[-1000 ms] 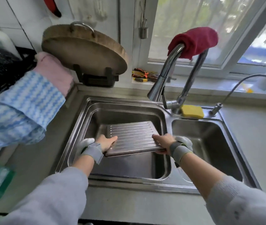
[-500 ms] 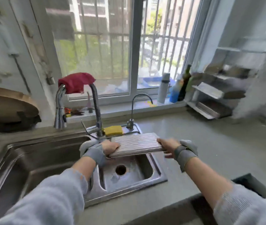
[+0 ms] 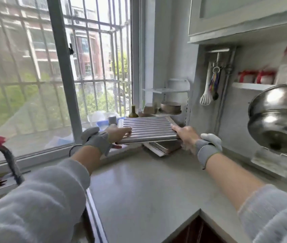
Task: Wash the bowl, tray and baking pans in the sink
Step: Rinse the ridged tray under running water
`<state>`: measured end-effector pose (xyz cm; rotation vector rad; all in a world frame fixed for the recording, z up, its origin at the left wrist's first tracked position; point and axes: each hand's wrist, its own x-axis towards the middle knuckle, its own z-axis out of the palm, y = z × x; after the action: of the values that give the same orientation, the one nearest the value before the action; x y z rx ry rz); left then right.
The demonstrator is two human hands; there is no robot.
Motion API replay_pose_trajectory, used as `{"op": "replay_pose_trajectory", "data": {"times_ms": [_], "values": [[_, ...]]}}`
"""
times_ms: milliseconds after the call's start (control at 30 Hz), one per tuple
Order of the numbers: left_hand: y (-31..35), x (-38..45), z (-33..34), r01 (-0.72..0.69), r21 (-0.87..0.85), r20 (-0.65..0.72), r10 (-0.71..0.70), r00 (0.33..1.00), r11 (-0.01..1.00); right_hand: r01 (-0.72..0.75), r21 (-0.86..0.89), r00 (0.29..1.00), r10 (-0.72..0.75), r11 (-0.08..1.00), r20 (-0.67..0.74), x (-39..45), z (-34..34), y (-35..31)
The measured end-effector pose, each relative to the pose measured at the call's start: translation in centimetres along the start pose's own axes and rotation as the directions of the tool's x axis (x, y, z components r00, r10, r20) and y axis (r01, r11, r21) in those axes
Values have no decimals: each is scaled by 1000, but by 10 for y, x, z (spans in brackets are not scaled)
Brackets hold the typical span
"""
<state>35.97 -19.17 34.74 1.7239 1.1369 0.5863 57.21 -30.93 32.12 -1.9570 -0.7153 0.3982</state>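
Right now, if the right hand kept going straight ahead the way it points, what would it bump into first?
Probably the rack in the corner, near the round pan on its shelf. The right hand grips the ridged tray and points there, though depth is hard to judge.

We are in a home kitchen: a grey counter [image 3: 144, 186] runs below a barred window [image 3: 55, 67], a wall cupboard [image 3: 244, 16] above, utensils [image 3: 209, 90] hanging, a steel bowl [image 3: 277, 120], probably jars [image 3: 256, 76] shelved.

We see a barred window [image 3: 55, 67], a green bottle [image 3: 133, 111] on its sill, and a white slotted spatula [image 3: 205, 95] hanging on the wall.
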Motion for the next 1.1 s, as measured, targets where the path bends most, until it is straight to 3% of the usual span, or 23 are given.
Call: {"op": "replay_pose_trajectory", "data": {"times_ms": [33, 67, 300, 500, 833, 967, 1100], "values": [[-2, 2, -1, 2, 11, 4, -2, 1000, 1000, 9, 16, 1000, -8, 1000, -6, 8, 4, 7], [42, 39, 19, -80, -4, 29, 80, 996, 997, 21, 71, 995, -14, 997, -96, 46, -24, -4], [101, 119, 51, -200, -170, -12, 201, 980, 965, 64, 152, 993, -48, 986, -106, 124, -47, -29], [153, 222, 69, -232, -168, -30, 230, 973, 958, 43, 171, 993, -24, 984, -112, 212, -71, -60], [188, 337, 96, -151, -86, -164, 135, 977, 985, 14, 185, 996, 2, 983, -85, 360, -53, -82], [197, 363, 103, -139, -96, -157, 122, 980, 986, -11, 232, 991, 41, 973, -125, 400, -44, -84], [201, 390, 113, -116, -99, -181, 97, 979, 988, -18, 94, 995, 27, 995, -98, 429, -36, -78]]}}
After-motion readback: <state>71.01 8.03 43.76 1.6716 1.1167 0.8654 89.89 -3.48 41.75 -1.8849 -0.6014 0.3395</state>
